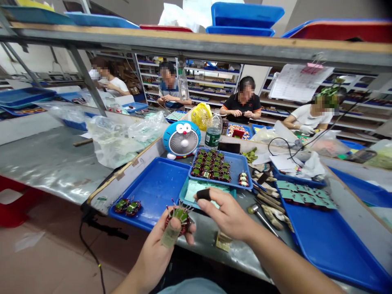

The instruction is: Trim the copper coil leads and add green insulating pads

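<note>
My left hand (157, 245), with tape round its thumb, grips a wire-wound coil (180, 216) that has a green middle and several wire leads pointing up. To the right of the coil and apart from it is my right hand (225, 210), a black cover on one finger. Its thumb and forefinger are pressed together; whether anything is between them is too small to see. Two similar coils (133, 207) lie in the left blue tray (162, 183). Many more coils (211, 165) stand in rows in the blue tray (237, 161) behind my hands.
A blue cartoon-faced fan (183, 141) and a water bottle (213, 132) stand at the back. At right lie a hammer (265, 218), gloves (272, 216) and a long blue tray (337, 241) with green-topped pieces (306, 194). Overhead runs a shelf (196, 43). Several co-workers sit opposite.
</note>
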`<state>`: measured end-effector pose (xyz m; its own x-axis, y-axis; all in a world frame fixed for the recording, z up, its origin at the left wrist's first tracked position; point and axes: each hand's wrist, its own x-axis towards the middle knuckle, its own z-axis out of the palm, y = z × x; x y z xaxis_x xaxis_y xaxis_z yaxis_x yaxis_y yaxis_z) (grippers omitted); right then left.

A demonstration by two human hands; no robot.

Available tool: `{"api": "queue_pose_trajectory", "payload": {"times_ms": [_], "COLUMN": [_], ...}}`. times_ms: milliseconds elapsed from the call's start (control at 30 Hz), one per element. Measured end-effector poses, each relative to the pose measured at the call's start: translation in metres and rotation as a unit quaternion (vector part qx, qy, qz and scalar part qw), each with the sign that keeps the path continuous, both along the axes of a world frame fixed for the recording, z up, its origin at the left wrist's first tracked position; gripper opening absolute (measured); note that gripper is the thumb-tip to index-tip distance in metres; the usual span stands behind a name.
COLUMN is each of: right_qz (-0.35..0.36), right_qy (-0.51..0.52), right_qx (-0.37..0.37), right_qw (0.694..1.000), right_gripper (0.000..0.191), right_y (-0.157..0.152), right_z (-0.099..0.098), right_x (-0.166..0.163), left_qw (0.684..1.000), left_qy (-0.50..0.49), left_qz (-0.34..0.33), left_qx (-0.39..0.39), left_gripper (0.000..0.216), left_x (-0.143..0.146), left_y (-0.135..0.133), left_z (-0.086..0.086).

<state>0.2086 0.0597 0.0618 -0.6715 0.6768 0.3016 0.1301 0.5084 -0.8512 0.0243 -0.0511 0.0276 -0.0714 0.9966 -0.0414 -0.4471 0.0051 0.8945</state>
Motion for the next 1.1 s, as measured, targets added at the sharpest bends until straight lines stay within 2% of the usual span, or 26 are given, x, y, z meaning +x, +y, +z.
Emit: {"api": "queue_pose_trajectory", "payload": {"times_ms": [100,167,233,400,467,667,900,1100], "right_qz": [-0.048,-0.039,-0.032,-0.094,-0.113,-0.09,-0.087,-0.082], "right_qy": [0.044,0.094,0.129,0.112,0.111,0.162,0.154,0.158], "right_qx": [-0.09,-0.182,-0.233,-0.206,-0.204,-0.349,-0.306,-0.29], "right_qw": [0.994,0.978,0.963,0.968,0.966,0.919,0.935,0.94], "right_gripper": [0.037,0.051,0.06,0.04,0.037,0.052,0.048,0.047], "right_y": [-0.016,-0.029,-0.04,-0.043,-0.04,-0.031,-0.023,-0.022], "right_z": [-0.022,-0.033,-0.035,-0.02,-0.016,-0.022,-0.038,-0.044], "right_x": [-0.003,-0.01,-0.019,-0.035,-0.037,-0.04,-0.036,-0.032], "left_qw": [0.998,0.994,0.989,0.977,0.972,0.974,0.989,0.995], "left_qy": [-0.058,-0.103,-0.143,-0.207,-0.225,-0.221,-0.147,-0.1], "left_qz": [-0.008,-0.019,-0.016,0.021,0.027,-0.009,-0.013,-0.009], "left_qx": [-0.01,-0.024,-0.035,-0.054,-0.059,-0.052,-0.025,-0.024], "left_gripper": [0.044,0.048,0.051,0.05,0.048,0.041,0.038,0.034], "left_x": [-0.001,0.0,0.002,0.005,0.006,0.008,0.005,0.006], "left_y": [0.004,0.007,0.011,0.018,0.02,0.026,0.024,0.021], "left_z": [0.005,0.008,0.009,0.001,-0.002,0.003,0.0,-0.003]}}
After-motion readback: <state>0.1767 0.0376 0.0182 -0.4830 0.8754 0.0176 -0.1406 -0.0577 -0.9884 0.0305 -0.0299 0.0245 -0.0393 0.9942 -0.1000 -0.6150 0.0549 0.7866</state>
